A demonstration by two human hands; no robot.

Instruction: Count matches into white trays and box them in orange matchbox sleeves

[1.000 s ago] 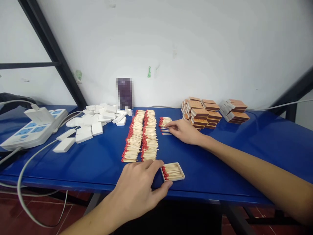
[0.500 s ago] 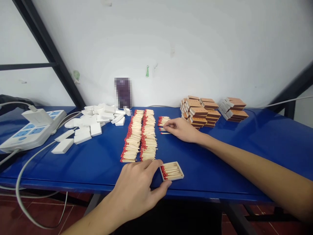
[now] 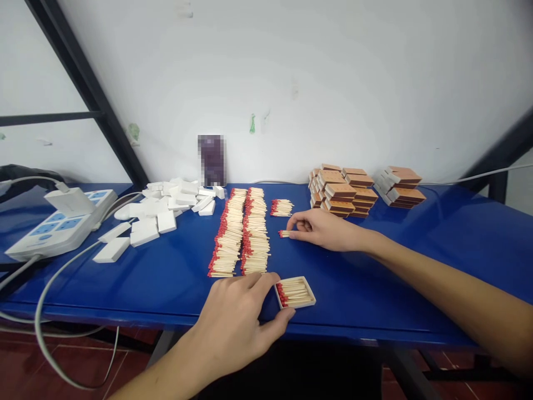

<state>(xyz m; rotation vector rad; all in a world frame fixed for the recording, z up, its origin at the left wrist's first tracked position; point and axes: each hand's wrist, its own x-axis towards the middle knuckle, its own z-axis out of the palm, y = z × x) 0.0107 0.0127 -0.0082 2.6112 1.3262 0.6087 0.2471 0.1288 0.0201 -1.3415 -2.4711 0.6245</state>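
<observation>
Near the front edge, my left hand (image 3: 241,319) grips the left end of a white matchbox tray (image 3: 313,303) between thumb and fingers. Red-headed matches (image 3: 295,290) lie side by side in the tray. Farther back, my right hand (image 3: 328,230) pinches a few matches (image 3: 285,234), their red heads pointing left, close to the tabletop. Behind those fingers is a small pile of matches (image 3: 283,208). Two long rows of matches run away from me, a left row (image 3: 229,233) and a right row (image 3: 255,233), beyond my left hand.
Stacked brown matchboxes (image 3: 339,191) stand at the back right, with a smaller stack (image 3: 403,186) beyond. White trays (image 3: 166,203) are heaped at left, beside a power strip (image 3: 62,225) with looping cables. A pixelated dark upright object (image 3: 212,161) leans against the wall. The blue table (image 3: 358,294) ends near my left wrist.
My right hand has drawn back toward me from the small match pile, with a few matches in its fingers. The left hand still holds the tray.
</observation>
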